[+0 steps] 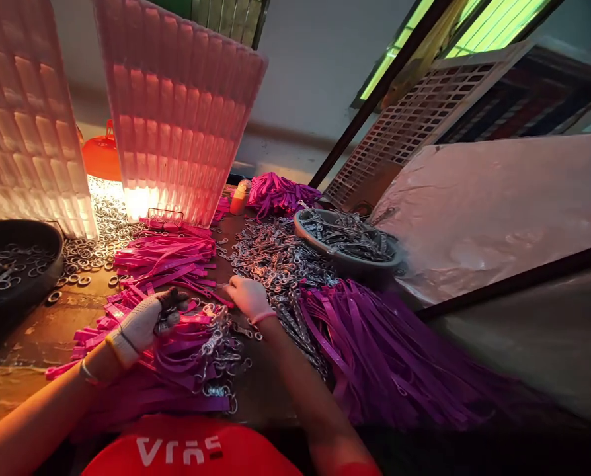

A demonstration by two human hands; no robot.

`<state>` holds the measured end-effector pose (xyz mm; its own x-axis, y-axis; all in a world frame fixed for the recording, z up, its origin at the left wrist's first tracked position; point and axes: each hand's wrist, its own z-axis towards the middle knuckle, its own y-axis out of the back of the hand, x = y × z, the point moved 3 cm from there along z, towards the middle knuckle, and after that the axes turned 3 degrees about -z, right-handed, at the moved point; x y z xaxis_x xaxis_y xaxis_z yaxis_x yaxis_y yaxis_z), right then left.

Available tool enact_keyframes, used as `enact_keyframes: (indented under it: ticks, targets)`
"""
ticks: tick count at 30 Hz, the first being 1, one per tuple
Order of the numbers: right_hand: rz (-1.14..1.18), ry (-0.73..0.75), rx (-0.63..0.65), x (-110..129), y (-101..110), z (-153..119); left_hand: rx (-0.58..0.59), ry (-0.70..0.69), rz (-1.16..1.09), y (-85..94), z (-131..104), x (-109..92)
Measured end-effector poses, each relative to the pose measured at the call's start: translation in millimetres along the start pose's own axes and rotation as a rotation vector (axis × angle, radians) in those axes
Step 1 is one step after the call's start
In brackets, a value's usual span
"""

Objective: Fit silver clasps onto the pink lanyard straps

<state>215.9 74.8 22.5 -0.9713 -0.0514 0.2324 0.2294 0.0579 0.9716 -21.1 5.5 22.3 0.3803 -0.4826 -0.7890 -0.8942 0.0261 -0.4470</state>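
Note:
My left hand [144,322], in a white glove with darkened fingers, is over a pile of pink straps [181,357] with metal hooks and rings at their ends. Its fingers are curled round something dark or metallic that I cannot make out. To its right, my right hand [248,297], in a pale glove, has its fingers pinched at the end of a pink strap [221,299]. That strap belongs to a second bundle of pink straps [169,259] lying just beyond. Loose metal clasps [221,344] lie below my right hand.
A heap of metal chains [280,261] and a grey bowl of chains [348,254] stand on the right, beside purple straps [369,350]. On the left are loose rings [110,231], a dark basin [20,254], an orange lamp [101,157] and upright ribbed panels [176,99]. An orange-bodied bottle [239,198] stands behind.

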Motion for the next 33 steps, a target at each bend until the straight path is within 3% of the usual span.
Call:
enact_keyframes:
  ticks: [4, 6, 9, 15, 20, 22, 27, 33]
  targets:
    - [-0.006, -0.104, 0.029, -13.8, -41.1, 29.0, 0.167, 0.212, -0.311, -4.1, -7.7, -2.6]
    - [0.03, -0.09, 0.028, -15.1, -56.1, 30.6, 0.227, 0.23, -0.325, -3.2, -12.0, -2.0]
    - [0.087, -0.044, -0.016, -15.5, -62.6, 23.4, 0.214, 0.175, -0.277, 0.7, -18.2, 1.0]
    - [0.242, 0.133, -0.149, 6.8, -30.2, -15.7, 0.169, 0.054, -0.189, 0.0, -30.0, 2.5]
    - [0.465, 0.562, -0.255, 53.7, 7.5, -67.1, 0.118, -0.028, -0.097, -4.9, -27.5, 8.8]
    - [0.43, 0.649, -0.273, 65.5, 16.0, -82.0, 0.111, -0.08, -0.039, -7.6, -28.5, 10.9]
    - [0.352, 0.539, -0.279, 73.1, 20.8, -98.5, 0.025, -0.325, 0.17, -15.2, -42.8, 6.4]
    - [0.552, 0.428, -0.187, 90.3, 12.5, -103.1, -0.082, -0.638, 0.321, -28.6, -53.2, 6.7]
